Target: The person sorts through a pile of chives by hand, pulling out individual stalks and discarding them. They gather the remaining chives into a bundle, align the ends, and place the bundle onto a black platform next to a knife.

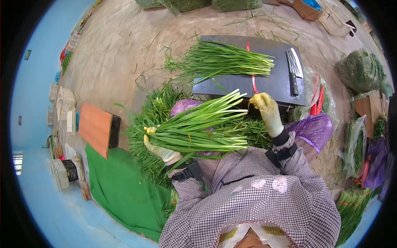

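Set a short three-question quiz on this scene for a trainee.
1. True or false: the cleaver lies on the dark board.
2. The left hand holds: A the chive bundle; B the cleaver; C a cardboard box.
3. Fill in: the strap crossing the board at the lying chive bunch is ___.
Key: 1 true; 2 A; 3 red.
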Tool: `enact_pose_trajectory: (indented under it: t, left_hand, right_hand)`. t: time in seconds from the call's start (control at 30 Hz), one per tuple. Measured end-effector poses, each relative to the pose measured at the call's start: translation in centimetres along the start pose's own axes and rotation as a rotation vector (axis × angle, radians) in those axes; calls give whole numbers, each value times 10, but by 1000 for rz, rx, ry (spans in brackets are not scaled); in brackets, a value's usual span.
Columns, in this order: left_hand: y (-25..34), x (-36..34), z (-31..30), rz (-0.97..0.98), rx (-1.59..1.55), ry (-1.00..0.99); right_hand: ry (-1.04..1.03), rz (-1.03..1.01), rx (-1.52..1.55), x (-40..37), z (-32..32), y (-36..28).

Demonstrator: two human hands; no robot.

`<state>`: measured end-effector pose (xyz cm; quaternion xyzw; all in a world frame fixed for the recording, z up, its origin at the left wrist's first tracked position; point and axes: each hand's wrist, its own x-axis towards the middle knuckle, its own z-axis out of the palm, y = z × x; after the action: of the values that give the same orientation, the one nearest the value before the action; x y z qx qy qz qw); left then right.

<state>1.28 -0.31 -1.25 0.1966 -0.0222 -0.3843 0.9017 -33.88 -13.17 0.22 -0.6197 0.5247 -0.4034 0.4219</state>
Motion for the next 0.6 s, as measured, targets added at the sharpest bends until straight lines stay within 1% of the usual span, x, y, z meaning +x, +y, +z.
enact_pose_trajectory:
  t: [0.03,0.07,0.1,0.13,0.17,0.2,0.23,0.33,0.37,0.4,0.47,0.5,0.53,0.6]
  left_hand:
    - [-1,2,-4,-54,-83,-40]
    - [-1,6,-12,-82,-78,-93]
    - [0,12,-23,-109,-75,-147]
    - [-1,14,-24,-133,-72,-199]
    - [-1,15,-25,-98,9,-52]
    - [1,15,-27,-91,27,-50]
    - [3,16,-29,-80,46,-50]
    - [6,9,-26,-100,58,-24]
    - [6,6,-25,-117,55,-14]
    - [7,5,-30,-122,136,-41]
    - [9,6,-43,-128,292,-97]
    - [9,6,-44,-144,281,-82]
    - [10,6,-45,-159,270,-68]
    - [10,5,-41,-184,259,-49]
  right_hand:
    - [-188,118,186,7,5,12]
    - [-373,235,373,11,6,24]
    - [-454,180,231,14,12,14]
    - [-503,271,263,11,19,3]
    - [-549,325,478,10,27,0]
    - [-596,374,698,9,35,-2]
    - [-543,374,718,11,40,-3]
    - [-483,376,639,2,27,-22]
    - [-407,395,776,-2,27,-21]
    - [-356,309,863,-5,19,-27]
    - [-338,40,1172,-4,1,-33]
    - [-375,3,1203,-1,-11,-26]
    - [-418,19,1266,-1,-20,-12]
    - [-435,292,557,2,-32,34]
